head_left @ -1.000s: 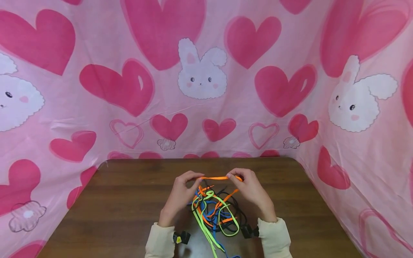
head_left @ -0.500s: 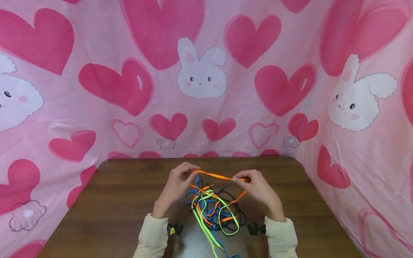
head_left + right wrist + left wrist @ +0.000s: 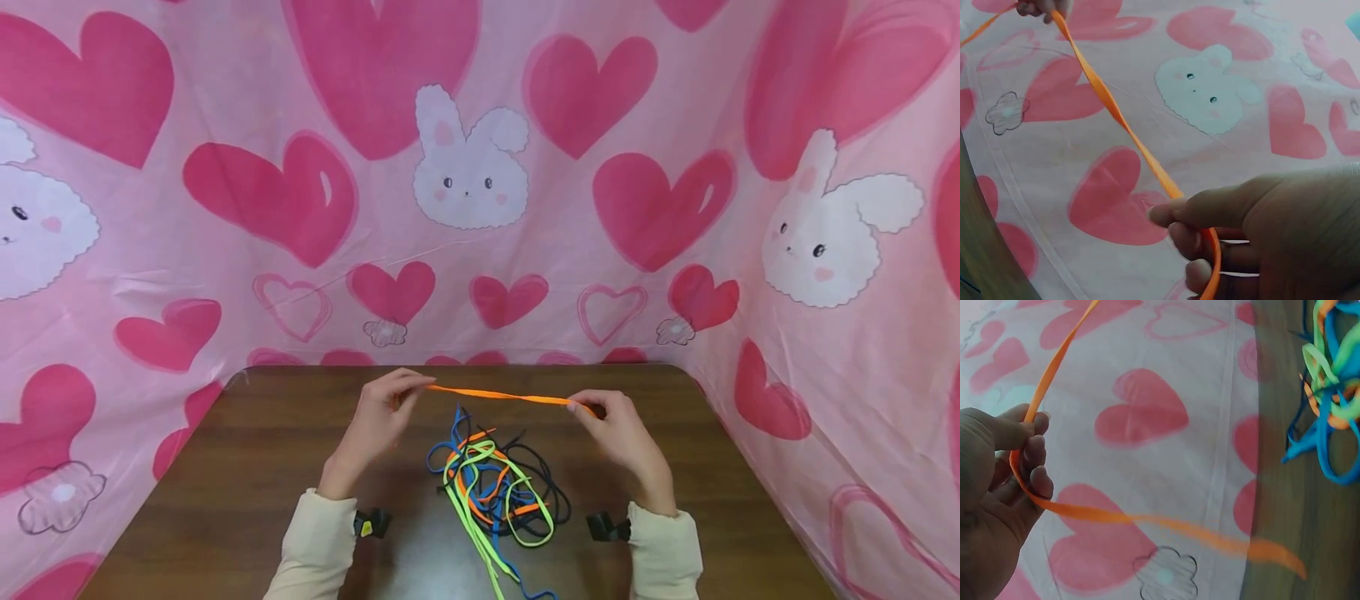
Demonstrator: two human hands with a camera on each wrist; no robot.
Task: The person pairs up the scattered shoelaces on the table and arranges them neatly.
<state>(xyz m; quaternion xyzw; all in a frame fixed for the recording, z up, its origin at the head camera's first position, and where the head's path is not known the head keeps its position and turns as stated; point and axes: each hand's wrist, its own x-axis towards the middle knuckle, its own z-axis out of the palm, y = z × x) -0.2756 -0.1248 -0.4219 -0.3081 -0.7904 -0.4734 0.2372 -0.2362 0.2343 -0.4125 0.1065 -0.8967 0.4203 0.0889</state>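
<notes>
Orange lace (image 3: pixel 483 392) — left hand (image 3: pixel 377 415), right hand (image 3: pixel 624 429) pinching it, tangled laces (image 3: pixel 491 493) well short of far table edge (image 3: pixel 487 369)

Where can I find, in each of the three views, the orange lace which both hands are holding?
Head: orange lace near the centre, stretched between the left hand and the right hand.
Left wrist: orange lace from the top edge down to the hand, then toward lower right.
Right wrist: orange lace slants from upper left to the hand at lower right.
Shared landmark: the pink heart-print cloth.
</notes>
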